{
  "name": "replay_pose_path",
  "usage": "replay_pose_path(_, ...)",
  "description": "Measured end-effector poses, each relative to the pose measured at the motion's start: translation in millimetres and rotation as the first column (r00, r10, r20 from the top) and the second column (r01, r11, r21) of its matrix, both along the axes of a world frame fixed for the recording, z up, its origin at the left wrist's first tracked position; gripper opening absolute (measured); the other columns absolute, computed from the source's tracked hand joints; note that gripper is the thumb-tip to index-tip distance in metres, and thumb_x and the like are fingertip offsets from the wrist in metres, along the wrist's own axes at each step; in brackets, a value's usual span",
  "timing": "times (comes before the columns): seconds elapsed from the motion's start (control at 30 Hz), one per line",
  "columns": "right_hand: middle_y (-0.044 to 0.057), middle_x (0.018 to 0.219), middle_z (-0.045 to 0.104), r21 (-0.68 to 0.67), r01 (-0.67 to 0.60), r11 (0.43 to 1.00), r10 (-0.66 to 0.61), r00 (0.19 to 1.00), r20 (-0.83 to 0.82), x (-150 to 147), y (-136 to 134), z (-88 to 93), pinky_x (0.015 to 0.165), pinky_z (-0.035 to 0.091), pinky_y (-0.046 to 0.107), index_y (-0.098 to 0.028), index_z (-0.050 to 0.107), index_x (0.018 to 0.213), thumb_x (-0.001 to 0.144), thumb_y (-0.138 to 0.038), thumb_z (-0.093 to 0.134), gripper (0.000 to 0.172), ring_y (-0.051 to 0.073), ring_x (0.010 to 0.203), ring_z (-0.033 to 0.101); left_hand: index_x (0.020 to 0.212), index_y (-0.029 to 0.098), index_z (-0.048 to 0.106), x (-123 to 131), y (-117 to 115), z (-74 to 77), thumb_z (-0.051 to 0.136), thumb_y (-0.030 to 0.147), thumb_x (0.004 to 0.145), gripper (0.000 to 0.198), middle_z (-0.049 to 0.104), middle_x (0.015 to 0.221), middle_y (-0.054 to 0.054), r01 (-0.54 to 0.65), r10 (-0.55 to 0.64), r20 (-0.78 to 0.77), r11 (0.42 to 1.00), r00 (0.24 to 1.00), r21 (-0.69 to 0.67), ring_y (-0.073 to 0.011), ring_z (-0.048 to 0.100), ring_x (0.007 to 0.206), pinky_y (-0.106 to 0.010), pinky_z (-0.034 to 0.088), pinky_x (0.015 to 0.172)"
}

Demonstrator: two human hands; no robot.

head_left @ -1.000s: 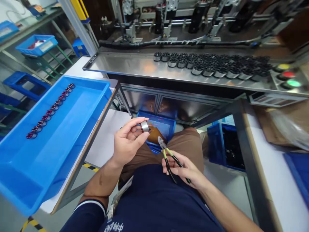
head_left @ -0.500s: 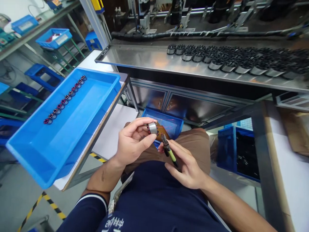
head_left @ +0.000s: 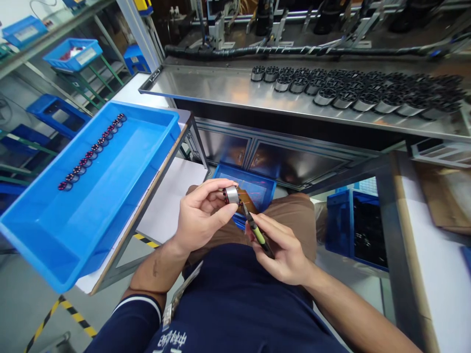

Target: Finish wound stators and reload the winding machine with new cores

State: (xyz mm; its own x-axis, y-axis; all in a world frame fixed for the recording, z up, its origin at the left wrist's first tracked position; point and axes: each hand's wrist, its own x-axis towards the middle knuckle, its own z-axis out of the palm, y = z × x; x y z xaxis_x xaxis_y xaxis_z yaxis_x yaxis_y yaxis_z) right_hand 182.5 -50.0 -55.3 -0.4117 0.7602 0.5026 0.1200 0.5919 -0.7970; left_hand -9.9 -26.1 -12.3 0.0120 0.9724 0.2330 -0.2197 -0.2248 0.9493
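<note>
The left hand (head_left: 200,215) holds up a round silver part (head_left: 231,194), with the thumb and fingers pinching it from both sides. The part is tipped on its side, up above the brown trousers (head_left: 303,215). Thin red wires (head_left: 249,192) show just to the right of it. The right hand (head_left: 281,250) has its fingers curled around the black and yellow-green cutters (head_left: 259,234). The tip of the cutters is just beside the edge of the part, and I cannot tell if they touch. Past the hands, a blue bin (head_left: 263,182) sits low down by shiny doors (head_left: 283,162). On the left, a big blue tray (head_left: 110,186) rests on a desk (head_left: 81,286), with a slanting row of small parts (head_left: 93,151) in it. In front, a metal shelf (head_left: 213,81) holds many black and silver rings (head_left: 344,98), packed close together
</note>
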Motion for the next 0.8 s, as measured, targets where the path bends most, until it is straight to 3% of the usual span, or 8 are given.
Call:
replay_pose_path(0.2,0.007,0.091,0.067,-0.049,0.037,0.998,-0.037,0.999,0.014,2,0,-1.8,0.067,0.058,0.029,-0.023,0.048,0.148,0.085,-0.006,0.053,0.066,0.017,0.075,0.065,0.112,0.025,0.075,-2,-1,-2.3,0.080,0.017,0.079,0.035,0.075,0.114,-0.006,0.031,-0.031,-0.001,0.999,1.000,0.007,-0.0164,0.075,0.095,-0.024,0.064,0.080)
replay_pose_path(0.33,0.012,0.116,0.067,0.002,0.020,1.000,-0.020,0.998,0.066,3,-1,3.8,0.086,0.060,0.035,-0.023,0.043,0.151,0.080,-0.006,0.052,0.073,0.023,0.100,0.068,0.105,0.024,0.076,0,1,0.9,0.077,0.022,0.082,0.022,0.074,0.109,-0.007,-0.042,0.048,-0.056,0.994,0.997,0.103,-0.0188,0.072,0.104,-0.028,0.062,0.087)
replay_pose_path(0.43,0.012,0.122,0.066,0.032,0.022,0.999,-0.024,0.996,0.083,2,-1,7.3,0.093,0.058,0.036,-0.023,0.040,0.153,0.079,-0.006,0.051,0.076,0.024,0.111,0.066,0.103,0.024,0.076,1,0,4.1,0.074,0.021,0.085,0.019,0.074,0.107,-0.007,-0.078,0.094,-0.103,0.985,0.990,0.152,-0.0185,0.070,0.107,-0.029,0.061,0.090)
replay_pose_path(0.67,0.011,0.116,0.067,0.051,0.016,0.999,-0.019,0.998,0.055,-1,2,9.2,0.088,0.059,0.034,-0.024,0.041,0.152,0.079,-0.006,0.051,0.076,0.023,0.105,0.067,0.107,0.025,0.075,-2,-5,4.9,0.073,0.017,0.086,0.023,0.073,0.112,-0.007,-0.054,0.084,-0.170,0.984,0.982,0.170,-0.0190,0.068,0.112,-0.030,0.060,0.090)
replay_pose_path(0.8,0.011,0.109,0.069,0.058,0.028,0.998,-0.031,0.998,0.049,-1,2,8.2,0.077,0.060,0.031,-0.023,0.045,0.150,0.080,-0.005,0.052,0.073,0.021,0.091,0.069,0.107,0.024,0.075,-2,-4,2.8,0.074,0.017,0.085,0.023,0.074,0.111,-0.008,-0.049,0.079,-0.172,0.984,0.982,0.173,-0.0204,0.068,0.112,-0.032,0.060,0.092)
